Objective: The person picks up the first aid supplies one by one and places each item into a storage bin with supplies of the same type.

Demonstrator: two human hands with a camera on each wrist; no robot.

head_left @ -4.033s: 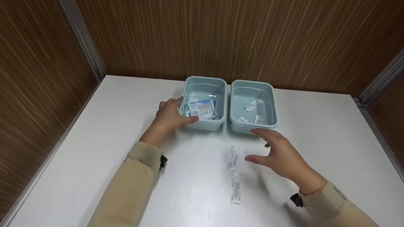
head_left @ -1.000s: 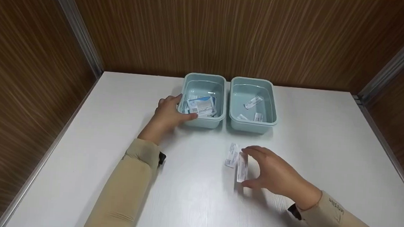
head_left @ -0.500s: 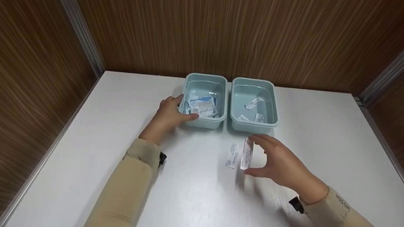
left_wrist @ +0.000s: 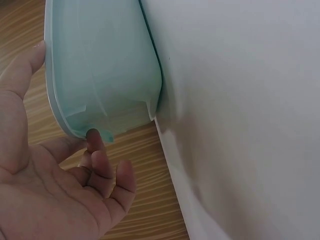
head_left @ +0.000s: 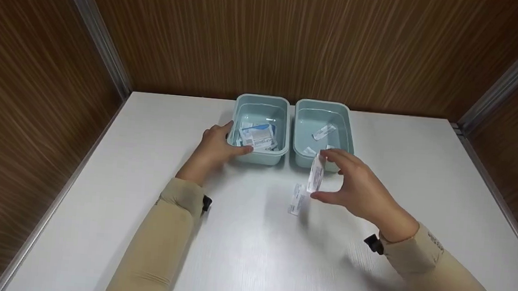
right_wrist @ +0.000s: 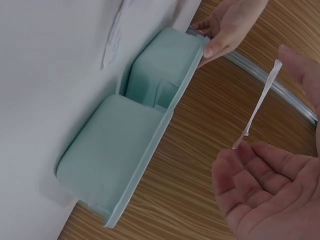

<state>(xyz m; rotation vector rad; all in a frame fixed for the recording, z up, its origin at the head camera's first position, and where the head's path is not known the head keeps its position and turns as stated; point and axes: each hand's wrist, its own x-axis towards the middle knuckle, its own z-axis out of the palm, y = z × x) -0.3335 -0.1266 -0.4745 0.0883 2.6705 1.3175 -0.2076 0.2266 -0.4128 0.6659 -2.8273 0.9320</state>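
My left hand [head_left: 214,150] holds the near left corner of the left light-blue plastic bin [head_left: 261,158], thumb on its front rim and fingers at its side. In the left wrist view, thumb and fingertips meet the bin's rim [left_wrist: 52,95]. My right hand [head_left: 364,191] pinches a slim white printed packet [head_left: 316,174] by its two ends, thumb below and fingers above. It is raised over the table, overlapping the front of the right bin [head_left: 306,161] in the head view. Seen edge-on in the right wrist view, the packet [right_wrist: 261,100] looks thin and slightly bent.
Another slim packet [head_left: 296,200] lies on the white table [head_left: 241,255] before the bins. Several small packets [head_left: 324,131] are in the right bin. Larger white-and-blue packets [head_left: 259,137] fill part of the left bin. A wood-grain wall [head_left: 267,40] stands right behind.
My right hand has picked up the nearer packet from the table and carried it up and forward towards the right bin. The left hand has kept its place on the left bin.
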